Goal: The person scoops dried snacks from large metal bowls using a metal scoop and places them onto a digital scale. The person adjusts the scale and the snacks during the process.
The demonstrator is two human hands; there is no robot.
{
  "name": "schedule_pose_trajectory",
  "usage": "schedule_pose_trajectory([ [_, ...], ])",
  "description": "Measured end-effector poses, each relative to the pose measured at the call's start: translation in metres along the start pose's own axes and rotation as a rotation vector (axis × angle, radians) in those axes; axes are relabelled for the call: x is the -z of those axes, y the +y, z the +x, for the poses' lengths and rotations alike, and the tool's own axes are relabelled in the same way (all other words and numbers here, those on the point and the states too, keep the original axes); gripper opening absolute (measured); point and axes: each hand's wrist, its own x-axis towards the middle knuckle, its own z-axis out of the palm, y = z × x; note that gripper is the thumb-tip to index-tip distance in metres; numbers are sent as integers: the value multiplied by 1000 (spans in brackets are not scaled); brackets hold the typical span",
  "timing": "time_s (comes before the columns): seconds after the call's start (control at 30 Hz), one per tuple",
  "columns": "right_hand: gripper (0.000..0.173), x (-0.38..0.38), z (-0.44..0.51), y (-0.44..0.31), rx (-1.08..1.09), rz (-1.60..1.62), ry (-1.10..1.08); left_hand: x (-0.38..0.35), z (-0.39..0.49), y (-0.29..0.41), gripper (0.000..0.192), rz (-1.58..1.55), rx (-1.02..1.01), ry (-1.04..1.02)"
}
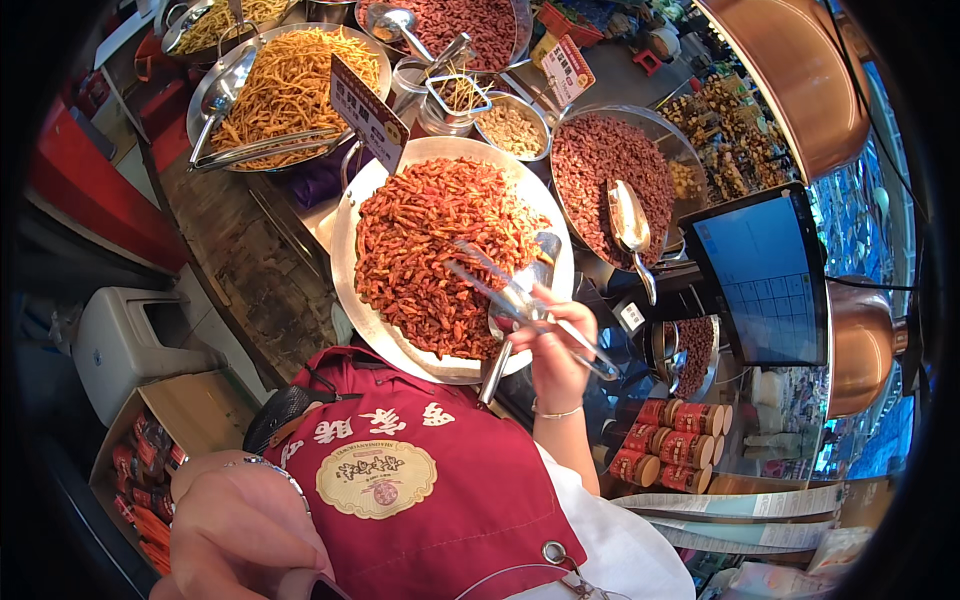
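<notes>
My right hand (561, 341) holds a pair of tongs (491, 279), blurred, over the near round metal pan (420, 367). The pan is heaped with small red-brown sausage-like pieces (442, 247). A metal scoop (545, 255) lies at the pan's right side, partly behind the hand, its handle (495, 375) over the near rim. My left hand (240, 525) is close to the camera at lower left, with curled fingers and a bracelet at the wrist. A dark-edged object (322, 589) shows beside it at the picture's bottom; whether the hand grips it is unclear.
A pan of yellow-orange strips (300, 82) with tongs stands far left. Dark red diced food (607, 165) with a scoop fills a pan at right. Beyond are a sign (367, 112), a screen (757, 277), copper lamps (810, 82) and stacked jars (667, 442). A white stool (142, 337) stands left.
</notes>
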Motion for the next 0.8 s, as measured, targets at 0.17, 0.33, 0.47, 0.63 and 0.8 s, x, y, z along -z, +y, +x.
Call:
schedule_pose_trajectory([
  [0.17, 44, -37, -4, 11, -241, -197, -344, 0, -1, 1, 58, 13, -13, 10],
  [0.33, 40, -62, 2, 34, -173, -455, -642, -3, 2, 2, 57, 31, 5, 22],
  [0.47, 33, -74, 16, 38, -42, -826, -753, -2, -3, -1, 61, 17, -42, 31],
  [0.63, 34, -71, 24, 33, 7, -942, -674, 1, -4, 0, 63, 26, -52, 35],
  [0.8, 37, -50, 18, 30, -24, -767, -419, 2, -1, 1, 64, 13, -11, 6],
])
